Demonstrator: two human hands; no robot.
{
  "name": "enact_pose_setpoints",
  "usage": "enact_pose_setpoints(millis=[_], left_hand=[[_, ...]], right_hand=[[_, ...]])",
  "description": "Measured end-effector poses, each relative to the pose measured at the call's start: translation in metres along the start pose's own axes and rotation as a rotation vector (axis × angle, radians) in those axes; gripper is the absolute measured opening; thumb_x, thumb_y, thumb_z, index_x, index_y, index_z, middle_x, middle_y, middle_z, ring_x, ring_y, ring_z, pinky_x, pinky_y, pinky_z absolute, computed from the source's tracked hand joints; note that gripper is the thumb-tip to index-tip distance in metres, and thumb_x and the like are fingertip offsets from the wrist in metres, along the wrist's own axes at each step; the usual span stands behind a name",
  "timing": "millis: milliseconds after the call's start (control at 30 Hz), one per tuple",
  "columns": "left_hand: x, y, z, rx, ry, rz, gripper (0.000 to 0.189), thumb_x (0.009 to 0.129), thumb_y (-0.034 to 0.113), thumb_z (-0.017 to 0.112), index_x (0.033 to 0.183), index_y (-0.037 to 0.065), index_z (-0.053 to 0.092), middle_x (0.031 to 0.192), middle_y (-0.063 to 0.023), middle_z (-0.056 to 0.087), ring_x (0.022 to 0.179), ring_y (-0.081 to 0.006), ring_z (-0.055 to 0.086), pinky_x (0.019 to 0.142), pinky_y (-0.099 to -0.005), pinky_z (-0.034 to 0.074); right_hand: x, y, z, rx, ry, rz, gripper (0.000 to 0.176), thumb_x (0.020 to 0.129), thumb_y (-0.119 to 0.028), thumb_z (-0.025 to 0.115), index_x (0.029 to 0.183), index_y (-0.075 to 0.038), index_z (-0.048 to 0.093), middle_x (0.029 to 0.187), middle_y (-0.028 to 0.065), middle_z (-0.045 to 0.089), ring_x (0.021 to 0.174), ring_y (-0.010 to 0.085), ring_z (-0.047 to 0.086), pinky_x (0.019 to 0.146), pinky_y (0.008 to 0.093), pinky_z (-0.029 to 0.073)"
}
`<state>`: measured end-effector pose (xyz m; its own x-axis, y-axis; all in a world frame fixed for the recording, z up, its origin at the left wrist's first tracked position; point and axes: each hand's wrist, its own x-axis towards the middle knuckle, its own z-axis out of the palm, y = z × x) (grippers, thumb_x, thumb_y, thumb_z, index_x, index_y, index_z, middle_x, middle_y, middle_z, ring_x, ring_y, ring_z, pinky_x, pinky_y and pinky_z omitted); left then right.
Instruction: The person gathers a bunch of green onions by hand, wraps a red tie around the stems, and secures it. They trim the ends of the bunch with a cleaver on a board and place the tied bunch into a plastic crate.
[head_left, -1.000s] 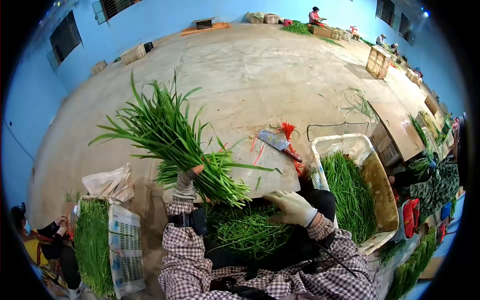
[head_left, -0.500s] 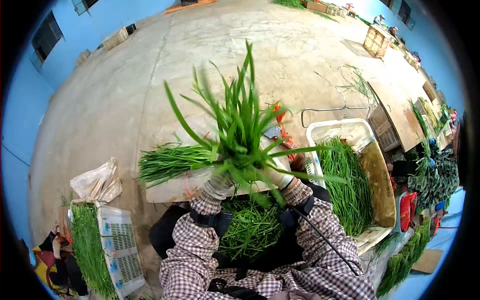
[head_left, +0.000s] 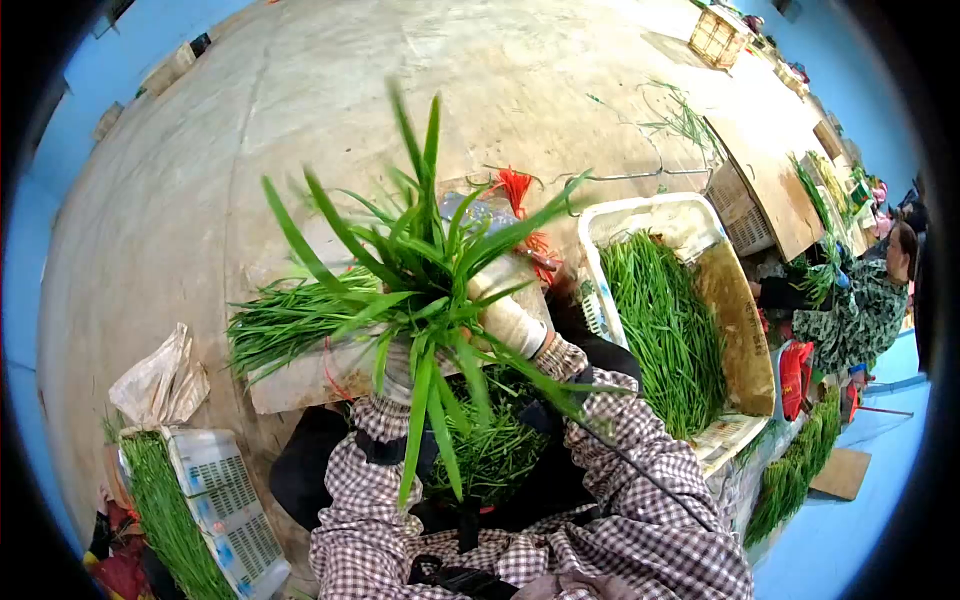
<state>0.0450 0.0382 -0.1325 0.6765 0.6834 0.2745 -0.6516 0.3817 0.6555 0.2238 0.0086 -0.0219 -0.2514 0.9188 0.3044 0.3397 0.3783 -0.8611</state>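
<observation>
A bunch of Chinese chives (head_left: 425, 260) stands up in front of me, its long flat leaves fanned toward the camera. My left hand (head_left: 393, 378), in a pale glove, is closed around the bunch low down, mostly covered by drooping leaves. My right hand (head_left: 512, 318), gloved too, grips the bunch from the right side; leaves hide its fingertips. Behind the bunch, a pile of chives (head_left: 300, 318) lies on a low board (head_left: 285, 393). Loose green trimmings (head_left: 490, 450) fill my lap below both hands.
A white crate (head_left: 590, 225) of chives stands at my right, another crate (head_left: 235, 500) at lower left. Red ties (head_left: 515, 188) lie beyond the board. A person in a camouflage top (head_left: 865, 310) sits at far right, near a leaning board (head_left: 770, 190).
The bunch has tipped toward me and shifted left, its leaves spreading wider. My right hand shows more plainly at its side. The view has turned, bringing the person at right into sight.
</observation>
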Motion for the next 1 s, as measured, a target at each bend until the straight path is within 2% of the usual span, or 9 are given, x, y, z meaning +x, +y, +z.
enact_pose_setpoints(millis=[100, 200, 267, 333, 367, 500, 700, 900, 1000], left_hand=[[0.01, 0.012, 0.011, -0.12, -0.066, -0.002, 0.053, 0.09, 0.039, 0.048, 0.131, 0.006, 0.039, 0.125, -0.0144, 0.05, 0.112, -0.0264, 0.05, 0.09, -0.0434, 0.047], [0.029, 0.025, 0.029, -0.351, -0.169, -0.017, 0.055, 0.089, 0.041, 0.05, 0.13, 0.007, 0.04, 0.124, -0.0145, 0.051, 0.111, -0.0265, 0.051, 0.087, -0.0443, 0.049], [0.047, 0.032, 0.04, -0.598, -0.214, -0.021, 0.056, 0.088, 0.042, 0.051, 0.13, 0.007, 0.041, 0.123, -0.0146, 0.052, 0.11, -0.0266, 0.052, 0.085, -0.0449, 0.05], [0.055, 0.036, 0.049, -0.822, -0.008, 0.079, 0.045, 0.087, 0.029, 0.051, 0.122, 0.001, 0.048, 0.119, -0.017, 0.055, 0.113, -0.0294, 0.05, 0.1, -0.051, 0.035], [0.053, 0.042, 0.05, -0.497, 0.101, 0.103, 0.045, 0.087, 0.03, 0.049, 0.122, 0.001, 0.048, 0.121, -0.0179, 0.053, 0.113, -0.032, 0.049, 0.101, -0.0527, 0.032], [0.032, 0.068, 0.093, 1.015, 0.426, -0.102, 0.049, 0.089, 0.034, 0.043, 0.126, 0.001, 0.044, 0.13, -0.0182, 0.045, 0.119, -0.0389, 0.041, 0.104, -0.0569, 0.024], [-0.02, 0.117, 0.106, 0.859, 0.604, 0.236, 0.038, 0.088, 0.028, 0.048, 0.118, 0.004, 0.046, 0.112, -0.0113, 0.046, 0.105, -0.0287, 0.043, 0.093, -0.0458, 0.032], [-0.043, 0.183, 0.139, 0.805, 0.642, 0.358, 0.025, 0.087, 0.02, 0.054, 0.106, 0.006, 0.049, 0.089, -0.0048, 0.049, 0.084, -0.0187, 0.049, 0.079, -0.0332, 0.042], [-0.053, 0.225, 0.17, 0.633, 0.542, 0.437, 0.018, 0.086, 0.016, 0.057, 0.101, 0.007, 0.051, 0.078, -0.0016, 0.051, 0.074, -0.0136, 0.052, 0.072, -0.027, 0.047]], right_hand=[[0.001, 0.008, 0.009, 0.176, 0.133, -0.112, 0.066, 0.064, -0.009, 0.067, 0.124, 0.002, 0.042, 0.12, 0.0212, 0.049, 0.111, 0.0326, 0.048, 0.091, 0.0381, 0.04], [-0.002, 0.014, 0.007, -0.064, 0.008, -0.044, 0.058, 0.063, -0.009, 0.068, 0.117, 0.0, 0.05, 0.117, 0.0165, 0.052, 0.105, 0.0321, 0.051, 0.086, 0.0381, 0.044], [0.002, 0.004, 0.013, 0.424, -0.004, 0.19, 0.051, 0.062, -0.014, 0.068, 0.11, -0.003, 0.054, 0.106, 0.0148, 0.057, 0.094, 0.032, 0.055, 0.079, 0.0394, 0.047], [0.009, 0.004, 0.013, -0.682, -0.015, -0.309, 0.051, 0.063, -0.024, 0.071, 0.108, -0.006, 0.056, 0.092, 0.0162, 0.06, 0.085, 0.0327, 0.057, 0.074, 0.0398, 0.048], [0.009, -0.02, 0.011, -0.466, -0.096, -0.02, 0.055, 0.063, -0.028, 0.073, 0.109, -0.004, 0.055, 0.098, 0.0175, 0.058, 0.088, 0.0343, 0.056, 0.074, 0.0415, 0.047], [-0.024, -0.013, 0.042, -0.405, 0.221, -0.115, 0.08, 0.062, -0.032, 0.075, 0.126, -0.001, 0.038, 0.116, 0.0213, 0.05, 0.102, 0.0378, 0.05, 0.085, 0.0442, 0.042], [-0.101, -0.015, 0.094, -0.243, 0.421, 0.126, 0.096, 0.059, -0.025, 0.08, 0.138, -0.01, 0.026, 0.13, 0.0212, 0.039, 0.108, 0.0377, 0.049, 0.085, 0.0444, 0.045], [-0.131, 0.015, 0.135, -0.315, 0.302, 0.349, 0.035, 0.076, -0.016, 0.06, 0.11, -0.016, 0.049, 0.074, 0.0128, 0.061, 0.073, 0.0333, 0.061, 0.062, 0.0424, 0.048], [-0.176, 0.063, 0.147, -0.466, 0.043, 0.463, 0.016, 0.084, -0.024, 0.05, 0.092, -0.01, 0.053, 0.068, 0.0141, 0.059, 0.064, 0.0338, 0.058, 0.056, 0.0449, 0.043]])
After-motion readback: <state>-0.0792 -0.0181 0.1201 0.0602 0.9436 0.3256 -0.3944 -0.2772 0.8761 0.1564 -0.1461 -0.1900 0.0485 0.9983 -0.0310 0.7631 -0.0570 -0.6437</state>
